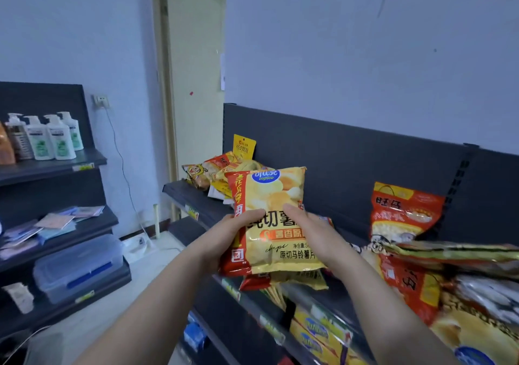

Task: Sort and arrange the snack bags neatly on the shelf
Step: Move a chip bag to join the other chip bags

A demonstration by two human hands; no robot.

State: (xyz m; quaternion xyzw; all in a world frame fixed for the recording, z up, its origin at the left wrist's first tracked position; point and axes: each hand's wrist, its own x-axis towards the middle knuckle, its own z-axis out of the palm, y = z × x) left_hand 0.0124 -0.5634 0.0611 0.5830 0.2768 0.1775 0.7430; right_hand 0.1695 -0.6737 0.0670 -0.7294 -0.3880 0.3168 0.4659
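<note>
A yellow and red potato chip bag [276, 196] is held upright above the top shelf [193, 200], gripped on both sides. My left hand [233, 237] clasps its left edge and my right hand [311, 231] its right edge. More flat bags [283, 281] lie under it on the shelf. A heap of yellow and red snack bags [222, 169] sits at the far left end. A red bag [404, 213] leans upright against the dark back panel [351, 154] at the right, with a pile of red, silver and yellow bags [449, 280] in front.
A second dark shelf unit at the left carries white pump bottles [50, 137], flat packets [53, 224] and a clear plastic box [78, 266]. Lower shelves below my arms hold yellow bags [314, 333]. A door frame [165, 83] stands behind, pale floor between the units.
</note>
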